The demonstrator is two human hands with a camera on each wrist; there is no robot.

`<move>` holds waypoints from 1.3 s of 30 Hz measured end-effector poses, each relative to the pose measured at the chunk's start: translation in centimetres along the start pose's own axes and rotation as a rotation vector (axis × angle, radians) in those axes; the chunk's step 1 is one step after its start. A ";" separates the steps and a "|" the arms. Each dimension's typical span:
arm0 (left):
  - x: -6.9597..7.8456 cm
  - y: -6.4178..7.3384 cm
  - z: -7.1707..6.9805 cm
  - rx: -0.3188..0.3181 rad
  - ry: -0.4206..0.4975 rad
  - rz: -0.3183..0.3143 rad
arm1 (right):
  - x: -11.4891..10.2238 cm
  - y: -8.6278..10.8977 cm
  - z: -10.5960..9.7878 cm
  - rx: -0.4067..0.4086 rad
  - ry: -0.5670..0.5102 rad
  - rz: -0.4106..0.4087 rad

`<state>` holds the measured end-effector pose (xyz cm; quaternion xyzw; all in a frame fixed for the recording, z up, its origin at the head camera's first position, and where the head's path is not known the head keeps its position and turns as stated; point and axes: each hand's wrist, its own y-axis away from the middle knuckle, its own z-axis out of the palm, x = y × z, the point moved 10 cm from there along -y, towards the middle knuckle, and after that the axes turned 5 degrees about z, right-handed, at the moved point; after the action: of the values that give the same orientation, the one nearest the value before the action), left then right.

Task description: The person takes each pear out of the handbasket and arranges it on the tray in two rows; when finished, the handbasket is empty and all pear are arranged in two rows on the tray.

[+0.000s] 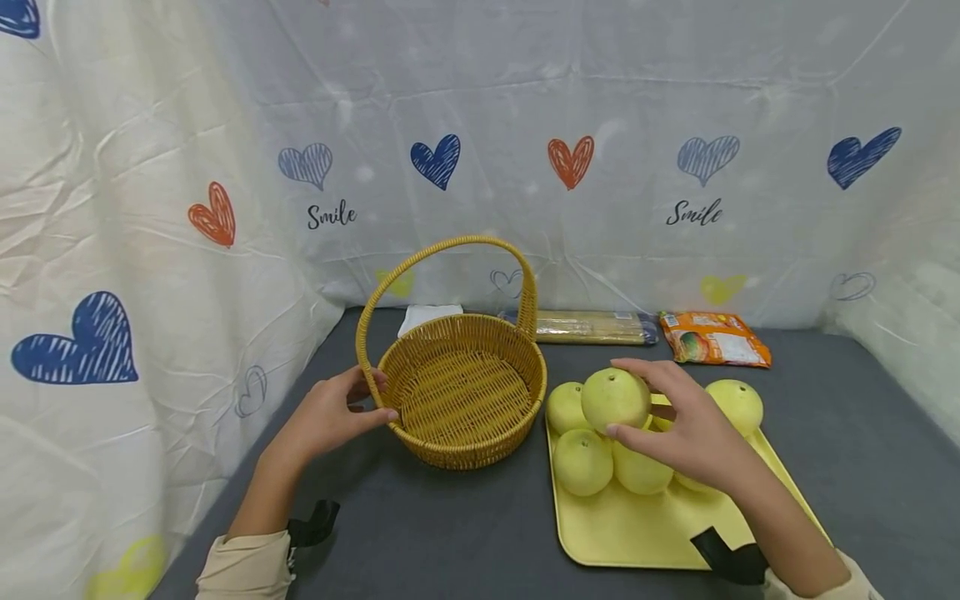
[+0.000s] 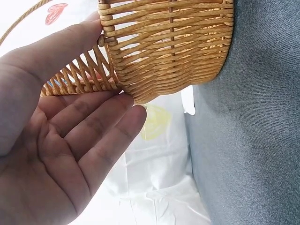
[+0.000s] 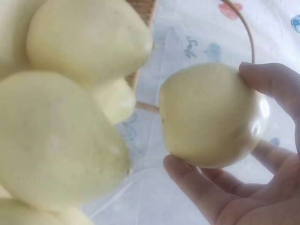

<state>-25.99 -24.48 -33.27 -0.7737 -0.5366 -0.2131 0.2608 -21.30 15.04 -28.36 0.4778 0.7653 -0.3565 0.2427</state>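
Observation:
A round golden wicker basket (image 1: pixel 468 454) with a tall hoop handle stands left of centre, nothing inside it. My left hand (image 1: pixel 337 410) grips it where the handle meets the rim; in the left wrist view the thumb lies on one side of the wickerwork (image 2: pixel 168 51) and the fingers on the other. With thumb and fingers, my right hand (image 1: pixel 686 429) holds a round pale yellow-green fruit (image 1: pixel 615 400) above the yellow tray (image 1: pixel 622 533). Several like fruits (image 1: pixel 583 462) lie on the tray, some hidden behind the hand. The right wrist view shows the held fruit (image 3: pixel 211 115) beside other fruits (image 3: pixel 56 140).
Along the back of the dark grey table (image 1: pixel 450 533) lie a white cloth or tissue (image 1: pixel 427 315), a clear pack of thin sticks (image 1: pixel 592 327) and an orange snack packet (image 1: pixel 716 339). A white curtain (image 1: pixel 495 100) with printed hearts hangs behind and at the sides.

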 end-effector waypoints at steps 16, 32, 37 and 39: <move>0.1 0.0 -0.1 0.004 -0.005 0.015 | 5.2 2.4 -5.9 0.094 0.151 0.207; 0.0 -0.1 -0.1 0.004 0.005 0.005 | 11.5 4.5 -9.5 0.045 0.299 0.393; -0.2 -0.1 0.0 0.004 0.004 0.002 | 13.2 4.9 -9.5 -0.025 0.338 0.472; -0.1 -0.1 0.0 0.007 0.005 0.002 | 13.7 5.2 -9.6 -0.047 0.350 0.490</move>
<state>-26.14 -24.53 -33.34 -0.7728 -0.5359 -0.2128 0.2651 -22.76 31.64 -33.74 0.6966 0.6656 -0.1819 0.1967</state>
